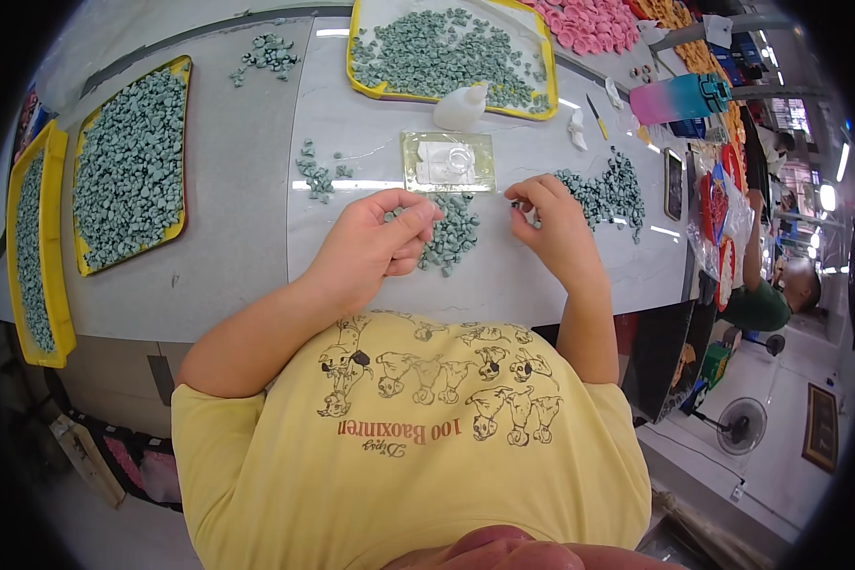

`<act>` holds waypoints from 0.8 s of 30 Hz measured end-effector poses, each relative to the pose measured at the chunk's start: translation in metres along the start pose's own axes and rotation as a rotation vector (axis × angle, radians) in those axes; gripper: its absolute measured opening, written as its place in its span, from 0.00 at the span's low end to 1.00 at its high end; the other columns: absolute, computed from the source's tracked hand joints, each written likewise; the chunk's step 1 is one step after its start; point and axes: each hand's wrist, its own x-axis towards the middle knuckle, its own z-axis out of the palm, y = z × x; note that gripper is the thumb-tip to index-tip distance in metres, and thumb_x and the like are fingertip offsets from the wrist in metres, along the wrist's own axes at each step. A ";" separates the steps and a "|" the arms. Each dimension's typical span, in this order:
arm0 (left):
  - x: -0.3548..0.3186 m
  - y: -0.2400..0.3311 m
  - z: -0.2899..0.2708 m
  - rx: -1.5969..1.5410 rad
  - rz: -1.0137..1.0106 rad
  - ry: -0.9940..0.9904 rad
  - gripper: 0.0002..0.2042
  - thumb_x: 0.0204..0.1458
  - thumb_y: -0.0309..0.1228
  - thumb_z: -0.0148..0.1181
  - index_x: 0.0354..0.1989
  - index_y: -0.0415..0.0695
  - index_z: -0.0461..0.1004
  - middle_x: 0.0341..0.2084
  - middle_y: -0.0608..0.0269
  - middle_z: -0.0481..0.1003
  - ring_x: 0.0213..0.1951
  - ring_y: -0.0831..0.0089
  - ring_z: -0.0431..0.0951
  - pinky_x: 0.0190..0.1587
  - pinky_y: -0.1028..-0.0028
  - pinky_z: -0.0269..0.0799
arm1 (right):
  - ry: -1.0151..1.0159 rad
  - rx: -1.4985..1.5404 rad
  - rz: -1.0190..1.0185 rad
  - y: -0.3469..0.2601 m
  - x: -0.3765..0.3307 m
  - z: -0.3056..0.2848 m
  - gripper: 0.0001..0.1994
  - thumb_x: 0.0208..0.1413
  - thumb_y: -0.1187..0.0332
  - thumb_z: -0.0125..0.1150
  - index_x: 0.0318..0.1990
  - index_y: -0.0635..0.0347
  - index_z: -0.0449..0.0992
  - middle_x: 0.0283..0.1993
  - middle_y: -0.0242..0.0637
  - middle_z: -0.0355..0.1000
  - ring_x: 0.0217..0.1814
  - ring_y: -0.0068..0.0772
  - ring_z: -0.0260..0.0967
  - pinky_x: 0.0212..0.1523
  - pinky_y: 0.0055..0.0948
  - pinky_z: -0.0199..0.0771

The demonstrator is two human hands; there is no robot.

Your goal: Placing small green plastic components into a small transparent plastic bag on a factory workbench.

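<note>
My left hand (375, 242) rests on the white table, fingers curled at the edge of a small heap of grey-green pieces (454, 231), thumb and forefinger pinched on one of them. My right hand (553, 220) hovers just right of that heap, fingertips pinched on a tiny dark piece. A second, darker pile of pieces (603, 190) lies to the right of my right hand. Just beyond both hands sits a small yellowish-green pad (446, 161) with a white sheet and a clear ring on it.
A yellow tray (446, 52) of grey-green pieces and a white bottle (463, 106) stand at the back. Two more yellow trays (128, 166) lie left. A pink-blue bottle (679, 98), pink pieces (589, 24) and another person (769, 285) are at right.
</note>
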 end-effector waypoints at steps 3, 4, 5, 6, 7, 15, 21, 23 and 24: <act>-0.001 0.000 0.001 -0.012 -0.039 -0.013 0.09 0.56 0.30 0.50 0.40 0.37 0.69 0.24 0.69 0.64 0.20 0.86 0.56 0.20 0.84 0.51 | 0.016 0.162 -0.114 -0.029 0.000 -0.002 0.10 0.41 0.81 0.58 0.34 0.63 0.72 0.33 0.35 0.67 0.33 0.30 0.68 0.35 0.25 0.70; -0.003 0.003 0.003 -0.001 -0.030 -0.009 0.09 0.56 0.30 0.50 0.40 0.37 0.69 0.24 0.69 0.64 0.20 0.86 0.56 0.20 0.84 0.51 | 0.036 0.187 -0.210 -0.040 0.001 -0.003 0.11 0.40 0.82 0.59 0.34 0.62 0.72 0.33 0.35 0.67 0.33 0.31 0.68 0.34 0.25 0.70; -0.006 0.005 0.006 0.006 -0.061 -0.025 0.10 0.56 0.30 0.51 0.40 0.36 0.70 0.24 0.70 0.65 0.20 0.86 0.56 0.20 0.84 0.52 | 0.057 0.212 -0.308 -0.049 0.000 -0.005 0.11 0.40 0.82 0.60 0.34 0.62 0.72 0.33 0.35 0.68 0.33 0.31 0.68 0.33 0.25 0.70; -0.009 0.007 0.011 0.014 -0.092 -0.040 0.10 0.55 0.31 0.52 0.40 0.36 0.70 0.24 0.71 0.65 0.20 0.86 0.57 0.20 0.84 0.52 | 0.067 0.218 -0.320 -0.057 -0.001 -0.008 0.11 0.40 0.82 0.60 0.34 0.62 0.72 0.33 0.35 0.68 0.33 0.31 0.68 0.33 0.25 0.70; -0.013 0.011 0.016 0.028 -0.080 -0.033 0.10 0.55 0.31 0.52 0.40 0.36 0.70 0.24 0.71 0.65 0.20 0.86 0.57 0.20 0.84 0.52 | 0.088 0.227 -0.381 -0.066 0.000 -0.010 0.11 0.40 0.82 0.61 0.34 0.62 0.72 0.33 0.36 0.68 0.33 0.33 0.68 0.33 0.25 0.70; -0.027 0.030 0.036 0.081 -0.037 0.027 0.09 0.56 0.28 0.52 0.39 0.35 0.70 0.21 0.72 0.63 0.19 0.85 0.54 0.20 0.83 0.49 | 0.206 0.109 -0.450 -0.095 -0.002 -0.027 0.10 0.40 0.78 0.64 0.34 0.60 0.73 0.31 0.36 0.70 0.33 0.35 0.69 0.30 0.27 0.71; -0.020 0.027 0.046 0.120 -0.006 0.117 0.08 0.55 0.27 0.52 0.38 0.35 0.71 0.19 0.71 0.63 0.19 0.85 0.56 0.19 0.83 0.48 | 0.171 0.163 -0.408 -0.079 -0.008 -0.032 0.07 0.40 0.76 0.65 0.30 0.60 0.76 0.30 0.35 0.71 0.31 0.33 0.70 0.29 0.26 0.72; -0.017 0.025 0.043 0.167 -0.019 0.098 0.08 0.55 0.27 0.52 0.38 0.35 0.71 0.21 0.70 0.65 0.19 0.85 0.56 0.19 0.84 0.49 | 0.182 0.151 -0.434 -0.074 -0.008 -0.029 0.08 0.39 0.76 0.65 0.30 0.60 0.76 0.30 0.35 0.71 0.30 0.33 0.70 0.29 0.26 0.72; -0.015 0.024 0.041 0.212 -0.026 0.079 0.08 0.55 0.26 0.52 0.38 0.35 0.71 0.22 0.69 0.66 0.19 0.85 0.56 0.19 0.84 0.49 | 0.191 0.137 -0.466 -0.071 -0.008 -0.028 0.08 0.38 0.77 0.65 0.30 0.60 0.76 0.30 0.35 0.71 0.30 0.32 0.70 0.28 0.26 0.72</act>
